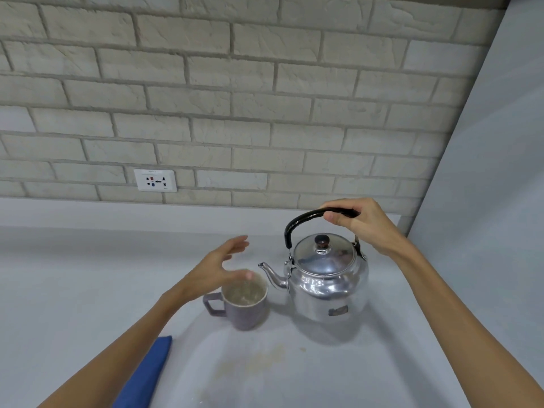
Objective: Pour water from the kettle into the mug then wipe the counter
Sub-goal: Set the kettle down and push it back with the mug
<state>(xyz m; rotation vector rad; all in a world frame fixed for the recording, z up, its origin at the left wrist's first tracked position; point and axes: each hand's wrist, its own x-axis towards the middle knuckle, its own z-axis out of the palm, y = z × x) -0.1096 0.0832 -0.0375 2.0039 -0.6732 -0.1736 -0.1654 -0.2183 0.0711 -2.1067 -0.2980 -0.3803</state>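
Note:
A shiny steel kettle point(326, 279) with a black arched handle stands upright on the grey counter point(88, 275), spout pointing left toward the mug. My right hand point(362, 223) grips the top of that handle. A purple mug point(244, 301) sits just left of the spout, handle facing left, with liquid inside. My left hand point(217, 267) hovers above and behind the mug's left rim, fingers spread, holding nothing. A folded blue cloth point(147, 375) lies on the counter at the lower left, partly covered by my left forearm.
A pale brick wall point(265, 98) with a white power socket point(155, 180) runs along the back. A grey side panel point(485, 201) closes off the right. A faint yellowish stain point(259, 360) marks the counter in front of the mug.

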